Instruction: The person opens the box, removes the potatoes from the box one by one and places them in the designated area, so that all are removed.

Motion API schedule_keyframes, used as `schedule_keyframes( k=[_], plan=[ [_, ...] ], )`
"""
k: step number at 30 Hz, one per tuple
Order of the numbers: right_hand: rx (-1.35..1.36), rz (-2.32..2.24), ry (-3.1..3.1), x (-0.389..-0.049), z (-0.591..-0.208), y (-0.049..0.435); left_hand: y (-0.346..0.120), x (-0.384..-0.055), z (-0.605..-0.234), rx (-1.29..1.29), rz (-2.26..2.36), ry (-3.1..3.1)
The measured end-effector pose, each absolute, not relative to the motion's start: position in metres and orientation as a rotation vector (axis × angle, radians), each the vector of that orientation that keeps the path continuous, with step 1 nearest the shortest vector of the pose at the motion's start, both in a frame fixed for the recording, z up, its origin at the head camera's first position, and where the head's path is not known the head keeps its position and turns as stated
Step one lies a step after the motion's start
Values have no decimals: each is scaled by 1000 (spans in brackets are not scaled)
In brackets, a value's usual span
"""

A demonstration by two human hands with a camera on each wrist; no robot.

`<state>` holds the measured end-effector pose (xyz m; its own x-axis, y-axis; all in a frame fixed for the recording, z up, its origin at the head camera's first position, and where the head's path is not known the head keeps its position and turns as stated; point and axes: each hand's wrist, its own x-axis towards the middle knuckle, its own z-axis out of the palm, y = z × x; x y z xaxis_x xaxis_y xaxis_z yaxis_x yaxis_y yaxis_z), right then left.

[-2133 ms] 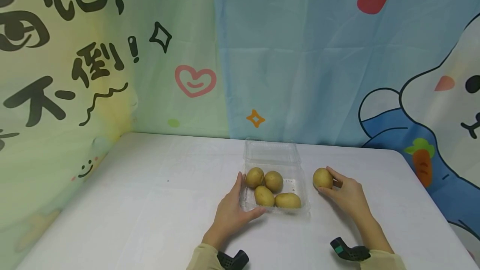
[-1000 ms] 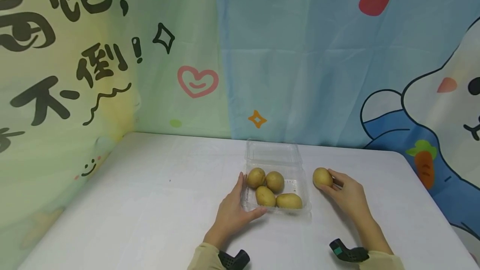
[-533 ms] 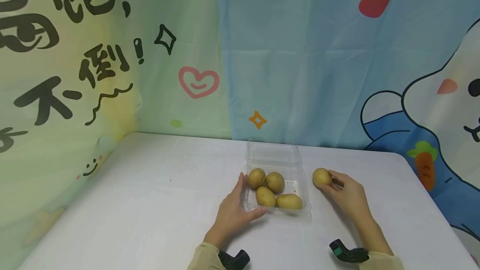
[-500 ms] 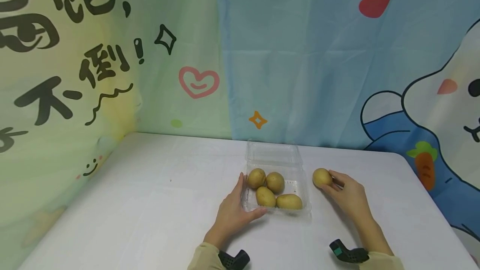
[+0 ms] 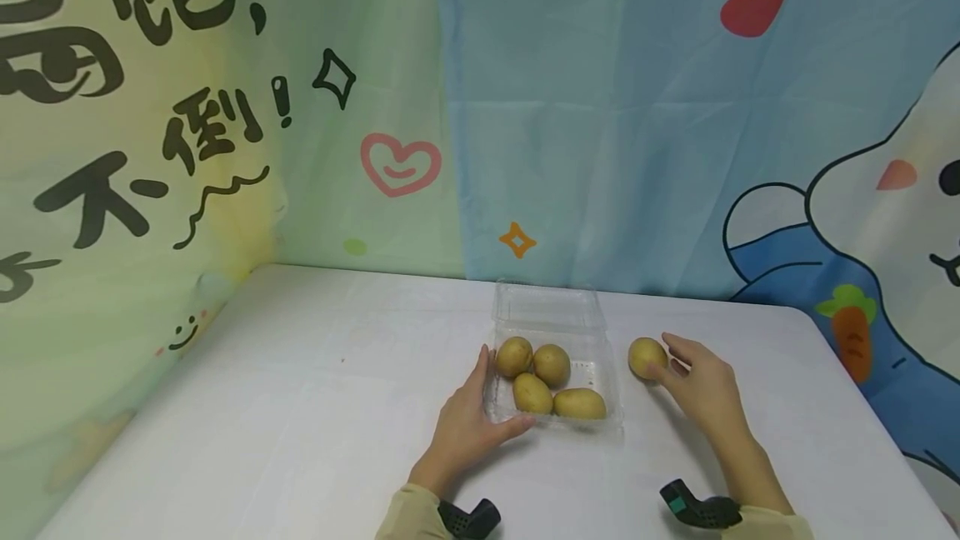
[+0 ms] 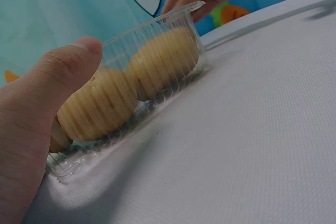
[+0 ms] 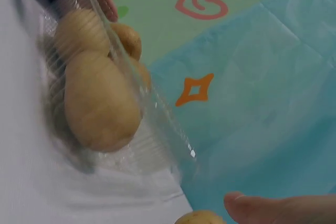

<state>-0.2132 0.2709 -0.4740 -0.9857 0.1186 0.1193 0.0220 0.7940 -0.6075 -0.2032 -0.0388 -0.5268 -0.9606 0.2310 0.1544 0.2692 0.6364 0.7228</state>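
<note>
A clear plastic clamshell box (image 5: 583,372) stands on the table with its lid (image 5: 547,311) tipped back. Several potatoes (image 5: 532,394) lie inside, and the ribbed front wall shows two of them in the left wrist view. My left hand (image 5: 465,430) holds the box at its left front corner, fingers along the side and thumb (image 6: 73,66) at the front rim. To the right of the box a single potato (image 5: 647,358) sits on the table. Beside it is my right hand (image 5: 705,386), thumb and fingers spread; in the right wrist view a small gap separates thumb (image 7: 257,208) and potato.
A white-covered table (image 5: 300,407) extends left and right of the box. Behind it hangs a printed cloth backdrop (image 5: 585,148) with hearts, writing and a cartoon figure. Each wrist carries a black camera mount (image 5: 697,505).
My right thumb and fingers have come apart from the single potato, which they pinched earlier. The left hand and the box keep their places. The head view has shifted slightly.
</note>
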Motion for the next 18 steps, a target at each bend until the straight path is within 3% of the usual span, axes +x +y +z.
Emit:
schedule_keyframes(
  k=[18],
  plan=[
    [245,835,-2887,-195,-439,217,-38,-204,-529,-420,-1250,-2809]
  ],
)
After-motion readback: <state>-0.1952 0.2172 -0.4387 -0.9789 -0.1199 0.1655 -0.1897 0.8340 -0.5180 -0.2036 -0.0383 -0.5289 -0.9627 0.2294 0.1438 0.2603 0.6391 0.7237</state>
